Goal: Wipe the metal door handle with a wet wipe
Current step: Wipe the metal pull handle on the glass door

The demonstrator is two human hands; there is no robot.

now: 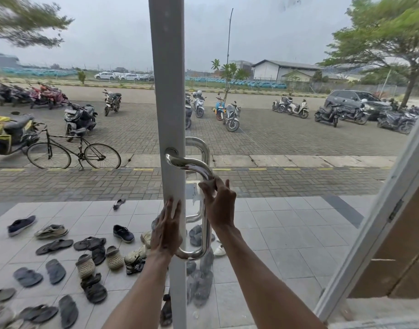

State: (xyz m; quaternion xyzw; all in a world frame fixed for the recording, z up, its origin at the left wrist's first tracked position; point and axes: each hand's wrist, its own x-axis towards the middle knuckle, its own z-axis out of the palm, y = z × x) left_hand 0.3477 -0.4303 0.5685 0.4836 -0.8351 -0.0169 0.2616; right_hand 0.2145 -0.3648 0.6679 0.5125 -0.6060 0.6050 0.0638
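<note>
A polished metal door handle (200,166) curves out from the white door stile (169,91) and runs down as a vertical bar to a lower bend. My right hand (219,205) is wrapped round the upper part of that bar, just below the top bend, fingers curled about it. A whitish patch (197,195) shows beside its fingers; I cannot tell whether it is the wet wipe or a mark on the glass. My left hand (167,231) lies flat on the stile beside the lower bend, fingers straight and pointing up.
The glass door shows a tiled porch with several sandals and shoes (85,262) scattered on it. Beyond are a bicycle (73,153), parked motorbikes and a car. A second white frame (379,224) slants up at the right, beside a brown wooden panel.
</note>
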